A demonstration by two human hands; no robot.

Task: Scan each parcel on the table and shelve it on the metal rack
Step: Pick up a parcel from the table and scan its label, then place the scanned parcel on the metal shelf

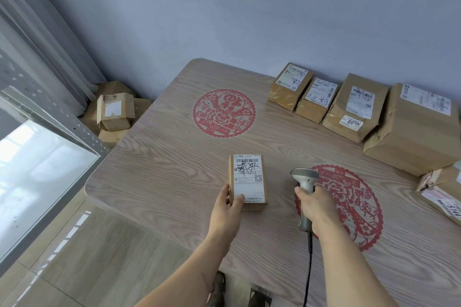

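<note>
A: Looked like a small cardboard parcel point(248, 182), lying flat near the front edge of the surface point(162, 157), label up. Gripped at its near left corner by the left hand point(228, 205), thumb over the label, fingers along the left side.

B: And the right hand point(318, 207)?

A: Wrapped around the grip of the scanner point(305, 182), head aimed forward, just right of the parcel, cable trailing down off the front edge.

B: Heavy?

A: Probably not. Judged light from the size, easy for 1 hand. Stiff enough: square edges, no sagging. Contents unknown, so handled as possibly fragile.

B: Slippery?

A: Bare cardboard on the sides likely gave good friction; glossy label less so. Better taken across the 2 long sides than by 1 corner, with the barcode at the far end left uncovered for the scan.

B: Others waiting?

A: 4 taped boxes point(331, 102) in a row along the wall side, plus 1 more at the right edge. Metal rack point(57, 117) at the left, close by.
</note>
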